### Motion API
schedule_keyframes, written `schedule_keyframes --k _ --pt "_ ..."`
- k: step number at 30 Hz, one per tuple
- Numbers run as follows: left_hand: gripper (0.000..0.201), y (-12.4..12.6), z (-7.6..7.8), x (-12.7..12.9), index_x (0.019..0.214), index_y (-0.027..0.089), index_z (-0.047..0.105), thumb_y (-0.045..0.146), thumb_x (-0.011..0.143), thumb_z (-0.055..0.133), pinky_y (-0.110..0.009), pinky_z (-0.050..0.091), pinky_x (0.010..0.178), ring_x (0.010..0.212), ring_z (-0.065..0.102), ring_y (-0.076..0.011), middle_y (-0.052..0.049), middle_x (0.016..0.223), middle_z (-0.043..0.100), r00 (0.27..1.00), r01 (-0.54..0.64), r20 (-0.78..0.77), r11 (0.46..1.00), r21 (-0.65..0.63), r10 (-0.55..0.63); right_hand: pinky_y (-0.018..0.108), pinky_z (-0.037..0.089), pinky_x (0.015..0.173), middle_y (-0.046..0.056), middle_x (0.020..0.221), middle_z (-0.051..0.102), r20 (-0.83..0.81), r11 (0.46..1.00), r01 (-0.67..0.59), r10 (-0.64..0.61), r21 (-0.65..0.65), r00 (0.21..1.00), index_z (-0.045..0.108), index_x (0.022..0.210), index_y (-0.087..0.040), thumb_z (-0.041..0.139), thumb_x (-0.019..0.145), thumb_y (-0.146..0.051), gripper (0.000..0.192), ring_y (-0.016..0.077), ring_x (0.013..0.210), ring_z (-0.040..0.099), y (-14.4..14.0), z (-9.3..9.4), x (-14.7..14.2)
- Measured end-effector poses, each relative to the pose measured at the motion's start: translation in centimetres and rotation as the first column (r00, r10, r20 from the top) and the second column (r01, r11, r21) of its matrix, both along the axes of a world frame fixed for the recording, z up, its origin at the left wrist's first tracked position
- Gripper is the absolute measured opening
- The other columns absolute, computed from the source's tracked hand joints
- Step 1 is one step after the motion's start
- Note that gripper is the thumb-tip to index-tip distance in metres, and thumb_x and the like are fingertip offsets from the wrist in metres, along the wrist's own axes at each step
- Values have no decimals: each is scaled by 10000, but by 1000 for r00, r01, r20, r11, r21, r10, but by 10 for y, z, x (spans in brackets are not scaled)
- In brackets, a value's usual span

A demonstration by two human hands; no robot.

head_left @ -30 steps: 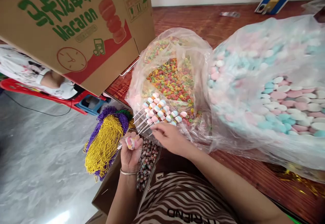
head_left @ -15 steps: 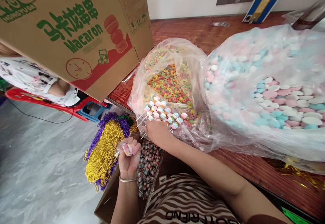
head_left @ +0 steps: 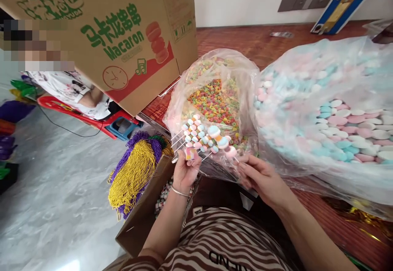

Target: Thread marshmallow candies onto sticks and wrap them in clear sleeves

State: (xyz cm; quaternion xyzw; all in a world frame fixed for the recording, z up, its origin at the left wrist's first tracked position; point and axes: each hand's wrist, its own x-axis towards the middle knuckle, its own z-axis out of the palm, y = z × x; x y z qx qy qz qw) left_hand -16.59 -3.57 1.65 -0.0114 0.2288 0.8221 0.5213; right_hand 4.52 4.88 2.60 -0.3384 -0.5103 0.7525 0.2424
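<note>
My left hand (head_left: 185, 172) pinches a pink and yellow soft candy (head_left: 190, 153) just below a pile of candy skewers (head_left: 195, 134). The pile rests on the edge of a clear bag of coloured cereal rings (head_left: 215, 101). My right hand (head_left: 264, 179) holds the thin end of one skewer (head_left: 221, 141) strung with blue, white and pink pieces, its tip pointing up-left toward the pile. The two hands are a short way apart, with the held skewer between them.
A large clear bag of pastel round candies (head_left: 334, 115) fills the right of the wooden table (head_left: 245, 41). A cardboard "Macaron" box (head_left: 123, 37) leans at upper left. Gold and purple bead strings (head_left: 135, 170) lie beside an open carton (head_left: 144, 217) at my lap. Another person sits behind the box (head_left: 76, 93).
My right hand has lifted one skewer off the pile and drawn back to the right. My left hand has risen with its candy to just under the pile.
</note>
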Motion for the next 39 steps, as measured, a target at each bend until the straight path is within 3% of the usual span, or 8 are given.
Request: schedule_keyframes --k 3,9,18,23,26,32,39 --pt "479 6 -1 12 653 166 464 360 717 897 -165 353 481 483 315 -27 79 590 356 999 41 -28 998 -44 -42 222 382 498 -45 600 505 77 973 10 -29 231 997 683 1032 -217 607 969 -467 268 101 526 465 -17 12 39" --pt "522 15 -5 32 632 155 484 380 616 954 -160 324 465 462 279 -10 89 550 373 987 109 -98 984 -144 -124 222 436 523 -16 657 612 204 817 -14 -127 576 971 711 1041 -232 543 1007 -398 238 119 566 547 -32 32 83" --pt "601 23 0 48 615 160 457 422 511 987 -141 311 450 464 278 -9 90 562 390 945 158 -258 972 -176 -200 209 528 665 17 952 739 223 578 -40 -250 815 942 681 1104 -275 562 985 -245 171 151 808 697 -33 34 113" --pt "571 24 2 48 587 154 463 383 536 984 -151 304 462 498 333 -27 66 574 428 892 173 -387 967 -187 -234 206 511 645 10 883 712 210 462 -50 -302 885 930 667 1116 -279 569 962 -187 204 138 751 677 -31 43 123" --pt "537 23 3 49 573 156 483 392 578 965 -164 318 478 517 377 -47 55 550 425 853 161 -466 968 -194 -236 207 500 621 6 852 685 208 450 -46 -318 892 925 668 1093 -268 589 950 -185 183 128 696 649 -32 48 124" --pt "545 25 5 48 553 154 477 409 582 959 -173 305 474 523 380 -51 53 565 413 829 142 -514 972 -189 -221 223 454 573 -11 797 644 246 508 -57 -311 859 918 674 1045 -264 596 954 -210 131 122 641 606 -34 49 130" --pt "512 27 9 53 552 155 509 398 581 959 -186 330 480 502 399 -51 48 570 448 804 145 -551 972 -185 -225 247 472 624 7 839 671 283 561 -71 -300 825 911 665 1009 -260 574 973 -239 101 152 722 632 -34 40 136"
